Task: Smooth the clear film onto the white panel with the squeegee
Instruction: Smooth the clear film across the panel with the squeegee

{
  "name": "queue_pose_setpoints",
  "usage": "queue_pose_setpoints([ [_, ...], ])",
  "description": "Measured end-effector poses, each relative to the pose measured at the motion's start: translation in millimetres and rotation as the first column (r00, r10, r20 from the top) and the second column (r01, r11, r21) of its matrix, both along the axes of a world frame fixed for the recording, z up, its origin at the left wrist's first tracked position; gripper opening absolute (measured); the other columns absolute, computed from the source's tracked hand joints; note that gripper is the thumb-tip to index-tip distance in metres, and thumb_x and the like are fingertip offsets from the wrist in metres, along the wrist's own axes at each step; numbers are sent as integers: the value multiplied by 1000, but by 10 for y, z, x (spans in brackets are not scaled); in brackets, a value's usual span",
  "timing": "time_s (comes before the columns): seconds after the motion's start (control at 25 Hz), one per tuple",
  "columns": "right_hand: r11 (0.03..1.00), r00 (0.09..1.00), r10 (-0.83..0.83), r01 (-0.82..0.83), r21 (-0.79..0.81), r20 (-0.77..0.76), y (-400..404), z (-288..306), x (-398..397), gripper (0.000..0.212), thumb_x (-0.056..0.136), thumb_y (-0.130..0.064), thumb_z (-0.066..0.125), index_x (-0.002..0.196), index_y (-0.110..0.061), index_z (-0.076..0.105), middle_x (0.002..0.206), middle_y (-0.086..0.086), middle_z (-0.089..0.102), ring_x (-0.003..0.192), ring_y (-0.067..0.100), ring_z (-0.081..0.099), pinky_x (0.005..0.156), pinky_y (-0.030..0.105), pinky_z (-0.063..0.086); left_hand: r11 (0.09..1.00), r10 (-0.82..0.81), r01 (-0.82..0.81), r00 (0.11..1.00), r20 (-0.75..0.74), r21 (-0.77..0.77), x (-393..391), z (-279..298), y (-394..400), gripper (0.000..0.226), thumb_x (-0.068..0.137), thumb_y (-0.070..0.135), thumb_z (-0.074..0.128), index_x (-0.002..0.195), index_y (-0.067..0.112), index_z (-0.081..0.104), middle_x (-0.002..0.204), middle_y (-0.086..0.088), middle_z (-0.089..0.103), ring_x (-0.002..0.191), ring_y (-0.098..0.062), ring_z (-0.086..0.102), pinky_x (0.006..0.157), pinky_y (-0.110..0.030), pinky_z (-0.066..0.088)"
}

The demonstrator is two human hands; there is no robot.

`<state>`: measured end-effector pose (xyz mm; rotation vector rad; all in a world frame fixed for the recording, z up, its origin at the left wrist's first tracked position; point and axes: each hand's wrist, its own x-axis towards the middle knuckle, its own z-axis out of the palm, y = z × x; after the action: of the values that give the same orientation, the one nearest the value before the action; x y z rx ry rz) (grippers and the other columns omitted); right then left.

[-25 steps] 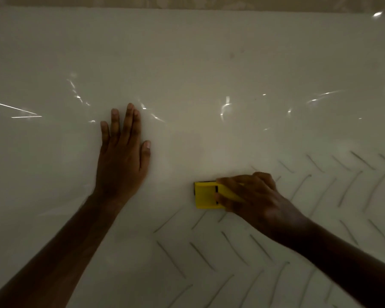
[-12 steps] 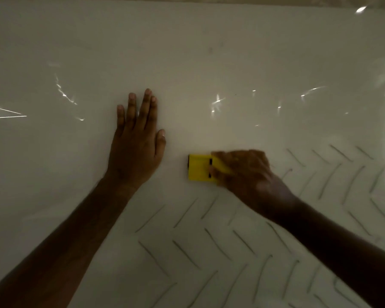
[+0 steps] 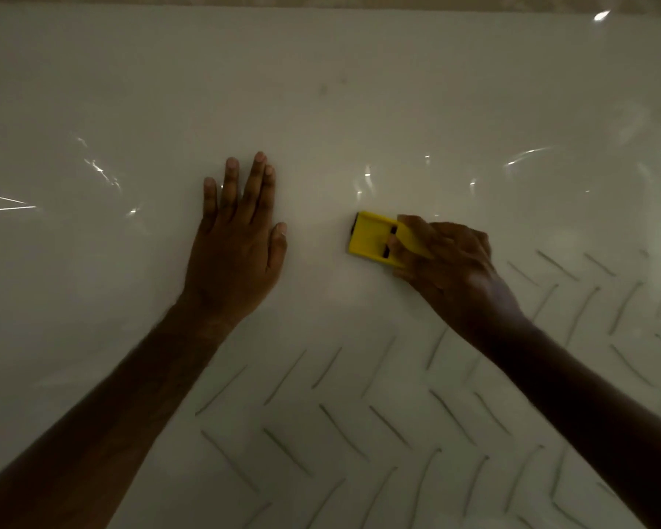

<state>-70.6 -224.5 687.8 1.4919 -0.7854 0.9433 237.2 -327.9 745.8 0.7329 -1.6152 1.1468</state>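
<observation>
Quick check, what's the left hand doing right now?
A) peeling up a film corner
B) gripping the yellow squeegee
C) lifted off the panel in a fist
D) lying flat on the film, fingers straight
D: the left hand lies flat on the clear film, fingers straight, while the right hand holds the yellow squeegee.

Dim, murky view — small white glints on the clear film (image 3: 104,173), edges darker.

left hand (image 3: 237,238) flat on panel (image 3: 321,70), squeegee (image 3: 373,239) well right of it, under right hand (image 3: 451,269)
</observation>
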Motion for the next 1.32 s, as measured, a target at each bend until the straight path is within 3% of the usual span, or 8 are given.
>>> queue_pose_setpoints([
  [0.24,995,976,-42,61,83,-212,253,-562,-437,40,107,-25,65,147,-22,62,155,11,55,124,39,63,100,50,44,1000,-15,15,1000,2,-10,-281,-11,36,68,111,35,27,171,3,15,181,-14,11,166,-44,9,134,-58,4],
  [0.4,994,991,-95,100,48,-89,254,-280,-865,42,108,-29,63,150,-26,57,159,10,51,123,43,62,103,50,39,1000,-12,12,1000,19,-10,-328,-2,62,69,111,34,29,171,3,15,181,-14,11,166,-43,9,134,-52,0],
  [0.6,1000,1000,-11,11,-22,18,111,192,-591,34,111,-33,58,140,-18,68,154,13,56,116,45,64,99,53,46,1000,9,-9,1000,6,-13,-507,67,94,69,112,35,28,171,2,13,180,-16,10,166,-42,8,135,-53,3],
  [0.8,996,986,22,-7,92,-165,226,-419,-686,48,105,-25,69,151,-24,56,156,9,55,123,39,64,104,48,42,1000,-12,12,1000,-8,-17,-598,61,114,70,112,35,31,170,0,14,180,-18,10,166,-42,9,135,-55,5],
  [0.92,988,972,-15,51,147,-236,449,-532,-1047,50,102,-20,72,150,-21,58,160,9,50,133,35,59,104,49,42,1000,-23,23,1000,14,-15,-624,23,153,71,110,33,33,169,-2,15,179,-20,12,165,-44,11,135,-57,9],
  [1.08,996,996,-42,48,71,-77,481,-102,-1374,43,105,-24,68,147,-24,60,158,8,53,129,40,62,105,51,43,1000,-14,15,999,52,-17,-735,-42,204,73,109,34,34,168,-4,17,178,-23,14,165,-43,14,135,-57,13],
  [1.2,1000,1000,0,-1,24,29,346,152,-1199,32,107,-28,64,138,-20,70,156,9,55,122,42,64,103,52,46,1000,2,-1,999,47,-19,-860,-49,224,75,108,37,33,168,-6,17,178,-25,14,165,-43,13,135,-56,13],
  [1.32,999,999,39,-38,30,-21,292,-64,-1021,31,107,-26,66,136,-17,71,153,12,57,121,41,66,101,52,48,1000,4,-3,999,41,-16,-948,-50,230,75,108,37,34,168,-6,16,178,-25,12,165,-43,12,135,-56,11],
])
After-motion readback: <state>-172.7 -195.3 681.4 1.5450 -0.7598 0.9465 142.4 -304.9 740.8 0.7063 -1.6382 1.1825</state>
